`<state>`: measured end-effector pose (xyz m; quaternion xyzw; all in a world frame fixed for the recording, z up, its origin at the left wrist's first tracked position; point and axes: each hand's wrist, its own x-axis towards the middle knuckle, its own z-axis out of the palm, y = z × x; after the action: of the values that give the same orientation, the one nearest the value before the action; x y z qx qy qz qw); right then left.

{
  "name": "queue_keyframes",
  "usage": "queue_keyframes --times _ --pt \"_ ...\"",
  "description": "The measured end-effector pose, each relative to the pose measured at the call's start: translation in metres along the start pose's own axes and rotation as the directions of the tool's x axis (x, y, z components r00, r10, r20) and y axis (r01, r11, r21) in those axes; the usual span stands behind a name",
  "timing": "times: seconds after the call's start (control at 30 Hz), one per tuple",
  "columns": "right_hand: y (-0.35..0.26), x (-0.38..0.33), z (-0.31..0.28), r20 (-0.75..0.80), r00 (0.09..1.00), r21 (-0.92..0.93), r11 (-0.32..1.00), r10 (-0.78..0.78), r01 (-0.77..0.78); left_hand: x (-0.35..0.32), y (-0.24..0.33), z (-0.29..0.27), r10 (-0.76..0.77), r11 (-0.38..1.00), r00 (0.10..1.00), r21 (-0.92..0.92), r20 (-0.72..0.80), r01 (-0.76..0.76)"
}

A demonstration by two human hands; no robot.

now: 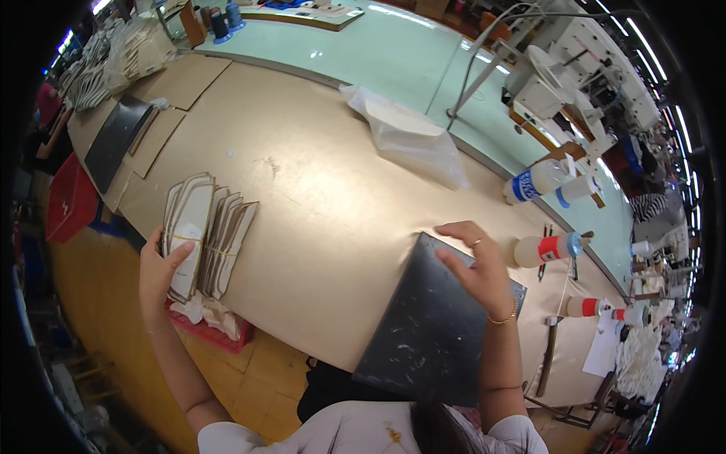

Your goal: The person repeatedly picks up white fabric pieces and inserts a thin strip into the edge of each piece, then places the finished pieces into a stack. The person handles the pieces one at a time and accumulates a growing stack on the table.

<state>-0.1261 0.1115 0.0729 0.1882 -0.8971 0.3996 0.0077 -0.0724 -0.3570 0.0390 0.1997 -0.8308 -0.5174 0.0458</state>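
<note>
Brown tabletop (318,189) lies bare between left hand (159,268) gripping banded cardboard stack (203,234) and right hand (476,265) spread on dark board (423,333).

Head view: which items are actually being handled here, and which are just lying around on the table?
In hand:
left hand on banded stack of cut pieces
right hand on dark grey board

Lying about:
clear plastic bag
glue bottles
thread cones
red crate
</note>
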Motion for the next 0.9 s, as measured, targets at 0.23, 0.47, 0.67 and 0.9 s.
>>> queue_keyframes --times 0.23,0.47,0.67,0.9 --pt "0.068 0.039 -0.004 -0.164 0.980 0.119 0.988 0.116 -0.097 0.016 -0.054 -0.012 -0.161 0.986 0.964 -0.009 0.210 0.166" --pt "0.208 0.187 -0.043 -0.536 0.772 0.161 0.939 0.342 -0.304 0.021 -0.053 -0.005 -0.167 0.911 0.929 -0.309 0.331 0.274" --pt "0.358 0.283 -0.062 -0.566 0.824 -0.459 0.839 -0.023 -0.292 0.028 -0.069 -0.014 -0.244 0.880 0.837 -0.250 0.491 0.403" --pt "0.401 0.319 -0.078 -0.434 0.886 -0.564 0.718 0.163 -0.408 0.035 -0.035 -0.014 -0.210 0.945 0.783 -0.085 0.585 0.317"
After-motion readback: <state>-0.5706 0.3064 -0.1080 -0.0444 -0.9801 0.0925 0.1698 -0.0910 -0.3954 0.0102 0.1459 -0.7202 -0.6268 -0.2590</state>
